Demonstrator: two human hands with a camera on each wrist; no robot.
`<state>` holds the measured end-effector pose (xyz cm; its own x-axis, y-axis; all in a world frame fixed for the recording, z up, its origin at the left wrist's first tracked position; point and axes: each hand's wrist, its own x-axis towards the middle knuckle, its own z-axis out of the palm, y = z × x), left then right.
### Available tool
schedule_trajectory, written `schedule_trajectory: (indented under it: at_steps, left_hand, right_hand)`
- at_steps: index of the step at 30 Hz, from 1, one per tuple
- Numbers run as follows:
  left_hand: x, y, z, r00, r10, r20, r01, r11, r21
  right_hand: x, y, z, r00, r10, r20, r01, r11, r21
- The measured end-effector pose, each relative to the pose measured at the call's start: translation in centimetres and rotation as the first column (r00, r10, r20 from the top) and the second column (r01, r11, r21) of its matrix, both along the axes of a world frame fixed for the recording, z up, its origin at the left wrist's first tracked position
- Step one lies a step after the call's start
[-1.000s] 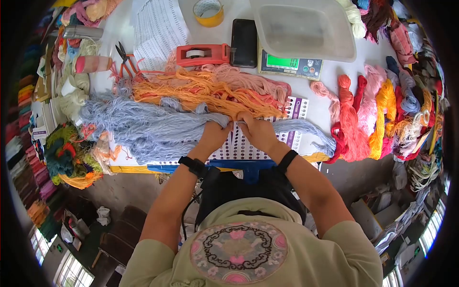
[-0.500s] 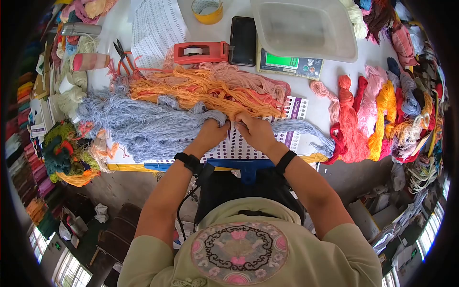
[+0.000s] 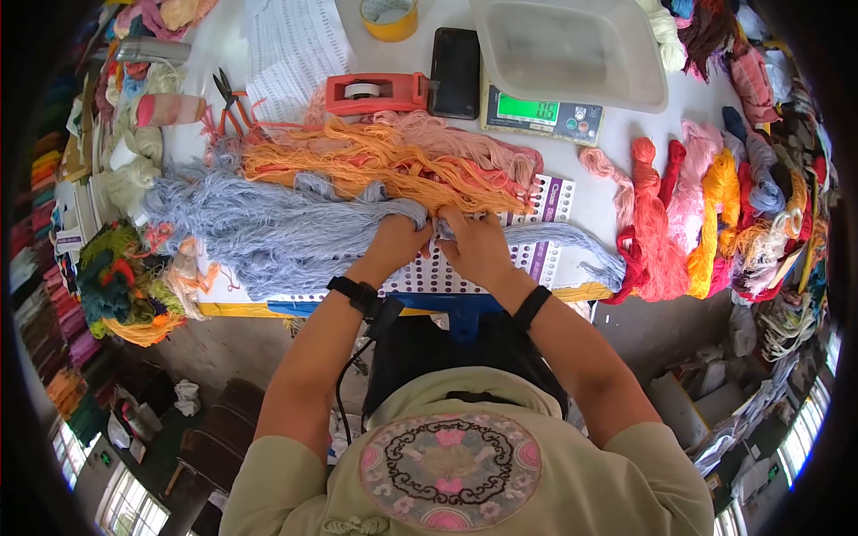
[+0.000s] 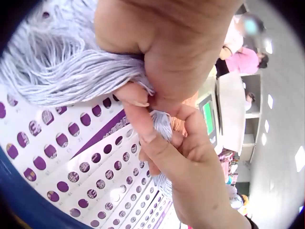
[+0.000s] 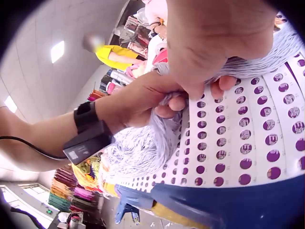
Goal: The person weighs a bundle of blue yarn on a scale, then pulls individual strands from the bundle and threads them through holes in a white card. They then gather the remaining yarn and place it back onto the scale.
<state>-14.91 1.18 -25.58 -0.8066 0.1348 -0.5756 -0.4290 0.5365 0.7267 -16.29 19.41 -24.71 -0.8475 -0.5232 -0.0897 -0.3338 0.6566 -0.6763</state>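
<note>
A thick bundle of pale blue-grey yarn [image 3: 277,228] lies across the table's left half, its right end gripped in my left hand [image 3: 398,243]. In the left wrist view the yarn [image 4: 62,71] runs in under that hand's fingers. My right hand [image 3: 475,248] is close beside it, fingers curled round the same yarn, whose thinner tail [image 3: 572,239] stretches right. The right wrist view shows the left hand [image 5: 143,98] curled on the yarn [image 5: 164,131]. Beneath both hands are white cards [image 3: 438,275] with rows of purple-ringed holes.
Orange yarn [image 3: 357,165] lies just behind the blue bundle. Farther back are a red tape dispenser [image 3: 377,94], black phone [image 3: 455,73], lit scale [image 3: 572,121], plastic tub [image 3: 572,54], pliers [image 3: 231,103] and yellow tape roll [image 3: 390,20]. Coloured skeins [image 3: 657,223] line the right side.
Both hands stay close together on the yarn; the right hand's fingers have shifted slightly. The scale and phone appear a little higher in the head view.
</note>
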Motion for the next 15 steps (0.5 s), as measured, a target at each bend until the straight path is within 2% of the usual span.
schedule_trajectory:
  at_steps: [1, 2, 4, 5, 6, 7, 8, 10, 14, 15]
  left_hand:
    - [0.2, -0.5, -0.5, 0.985, -0.112, -0.128, 0.099, 0.99, -0.102]
    - [0.4, -1.5, -1.2, 0.985, -0.112, -0.129, 0.099, 0.99, -0.103]
    - [0.8, -4.4, -1.9, 0.971, -0.084, -0.225, -0.009, 0.924, -0.382]
    - [0.7, -5.4, -0.6, 0.97, -0.082, -0.227, -0.012, 0.922, -0.386]
    - [0.7, -6.6, 0.8, 0.985, 0.146, -0.088, -0.159, 0.972, -0.173]
    - [0.7, -7.3, 2.0, 0.938, 0.333, 0.099, -0.337, 0.941, 0.019]
    - [0.8, -7.2, 2.3, 0.936, 0.337, 0.098, -0.34, 0.94, 0.01]
    - [0.9, -6.3, 2.8, 0.816, 0.538, 0.211, -0.577, 0.773, 0.263]
    - [0.1, -5.8, 2.8, 0.785, 0.548, 0.289, -0.616, 0.738, 0.274]
    - [0.2, -5.9, 2.1, 0.843, 0.483, 0.237, -0.532, 0.813, 0.237]
  right_hand:
    - [-0.5, 0.1, 0.0, 0.998, 0.043, 0.046, -0.045, 0.998, 0.044]
    - [-0.8, 0.1, 0.1, 0.992, 0.083, 0.096, -0.092, 0.992, 0.087]
    - [-1.0, 0.3, 0.6, 0.989, 0.092, 0.117, -0.107, 0.987, 0.123]
    - [-1.2, 0.2, 0.7, 0.986, 0.101, 0.135, -0.122, 0.98, 0.158]
    - [-1.3, 0.2, 0.6, 0.986, 0.105, 0.133, -0.125, 0.981, 0.152]
    - [-1.3, 0.3, 0.4, 0.991, 0.091, 0.102, -0.103, 0.987, 0.124]
    - [-1.2, 0.2, 0.2, 0.994, 0.076, 0.073, -0.082, 0.992, 0.094]
    - [-1.2, 0.1, -0.2, 0.996, 0.065, 0.064, -0.07, 0.995, 0.076]
    - [-1.3, 0.3, -0.8, 0.994, 0.056, 0.095, -0.059, 0.998, 0.032]
    - [-1.3, 0.4, -0.9, 0.995, 0.058, 0.078, -0.059, 0.998, 0.012]
